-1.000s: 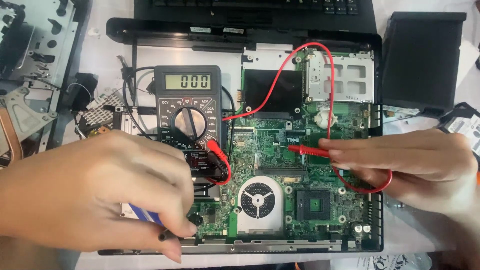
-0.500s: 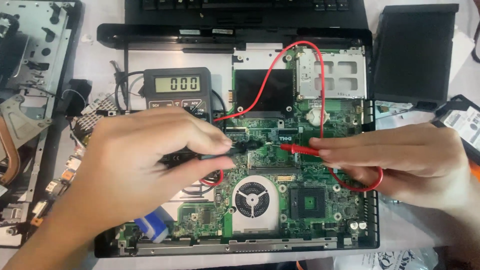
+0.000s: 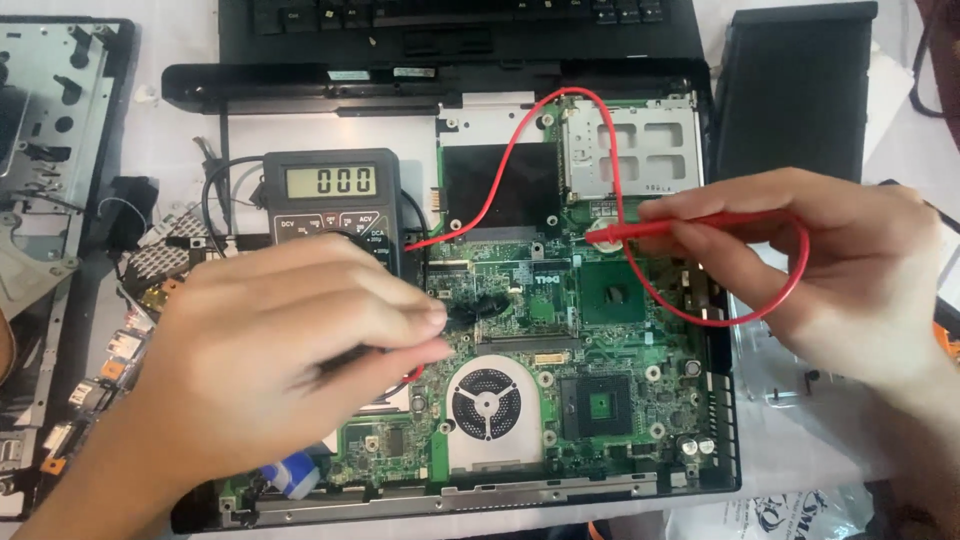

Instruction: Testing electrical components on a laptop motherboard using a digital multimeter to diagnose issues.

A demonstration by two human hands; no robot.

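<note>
Fingers (image 3: 400, 325) of the left hand (image 3: 270, 370) are pinched shut on a black test probe (image 3: 475, 310). Its tip touches the green laptop motherboard (image 3: 600, 400) near the middle, just above the round fan (image 3: 485, 402). Fingers (image 3: 700, 235) of the right hand (image 3: 830, 270) are pinched shut on a red test probe (image 3: 650, 230). Its tip points left and sits over the board just below the silver card slot (image 3: 630, 150); I cannot tell if it touches the board.

A red wire (image 3: 505, 175) loops up from the meter, goes over the black square patch (image 3: 498, 185), and curls around under the right hand. The gray multimeter (image 3: 330, 200) lies on the left part of the open laptop base (image 3: 450, 85), partly hidden by the left hand. Its little screen (image 3: 331, 181) is lit.

A black keyboard (image 3: 460, 20) lies above the laptop base. A black flat cover (image 3: 795, 90) lies at the upper right. Metal laptop parts (image 3: 50, 150) and small pieces lie on the white surface (image 3: 180, 40) to the left.
</note>
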